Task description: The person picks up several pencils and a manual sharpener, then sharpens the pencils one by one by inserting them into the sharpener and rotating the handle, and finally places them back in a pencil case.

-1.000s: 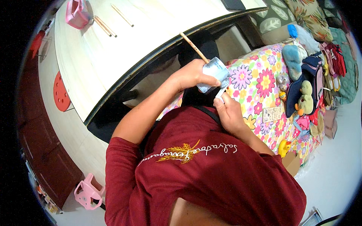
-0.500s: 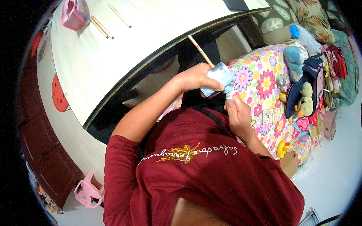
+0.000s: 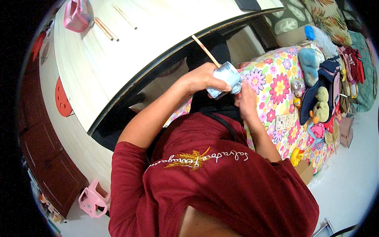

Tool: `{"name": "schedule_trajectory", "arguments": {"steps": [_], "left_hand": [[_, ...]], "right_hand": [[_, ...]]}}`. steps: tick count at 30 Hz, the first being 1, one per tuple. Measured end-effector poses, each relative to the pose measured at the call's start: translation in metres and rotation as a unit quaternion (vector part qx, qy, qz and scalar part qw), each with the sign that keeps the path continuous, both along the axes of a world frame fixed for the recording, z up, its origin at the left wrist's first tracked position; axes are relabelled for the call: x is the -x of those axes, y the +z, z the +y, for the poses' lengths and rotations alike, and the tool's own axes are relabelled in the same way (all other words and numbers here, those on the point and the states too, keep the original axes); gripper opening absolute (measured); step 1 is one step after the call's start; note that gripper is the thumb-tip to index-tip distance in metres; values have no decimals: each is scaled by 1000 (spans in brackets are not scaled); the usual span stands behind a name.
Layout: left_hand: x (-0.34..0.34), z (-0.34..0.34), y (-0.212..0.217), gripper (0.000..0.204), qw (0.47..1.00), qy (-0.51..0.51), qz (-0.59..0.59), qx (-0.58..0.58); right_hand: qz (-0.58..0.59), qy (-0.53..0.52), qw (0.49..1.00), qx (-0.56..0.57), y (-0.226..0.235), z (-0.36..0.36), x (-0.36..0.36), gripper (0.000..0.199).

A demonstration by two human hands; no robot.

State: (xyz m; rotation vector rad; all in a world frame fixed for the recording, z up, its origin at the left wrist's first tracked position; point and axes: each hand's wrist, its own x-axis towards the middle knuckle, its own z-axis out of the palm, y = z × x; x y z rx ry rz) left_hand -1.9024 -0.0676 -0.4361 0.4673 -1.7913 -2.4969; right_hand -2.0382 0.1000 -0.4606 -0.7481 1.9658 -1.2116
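My left hand (image 3: 204, 78) is wrapped round a light blue crank pencil sharpener (image 3: 228, 76) above my lap. A pencil (image 3: 206, 50) sticks out of the sharpener's far side, pointing up and left towards the table edge. Closed at the sharpener's right side, my right hand (image 3: 247, 102) grips the crank handle, which its fingers mostly hide. That hand is slightly smeared by motion. On the table, two pencils (image 3: 106, 29) lie side by side and another pencil (image 3: 124, 16) lies apart from them.
A pink pencil case (image 3: 76, 16) and a dark flat object (image 3: 248, 4) rest on the white table (image 3: 130, 55). To the right, a flowered cloth (image 3: 258, 81) holds plush toys (image 3: 321, 104), a yellow duck (image 3: 297, 156) and a card (image 3: 285, 121). A pink stool (image 3: 94, 199) stands lower left.
My right hand has swung up and round at the sharpener's right side with the crank. The sharpener and pencil have shifted slightly up and left in my left hand.
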Motion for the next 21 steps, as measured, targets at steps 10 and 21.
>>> {"name": "schedule_trajectory", "arguments": {"steps": [10,21], "left_hand": [[-1,15,39,54,992,-6,58,112],[-51,24,56,55,969,107,21,221]], "right_hand": [[-90,54,994,-6,103,34,-35,36],[96,261,956,-98,74,-12,-10,31]]}}
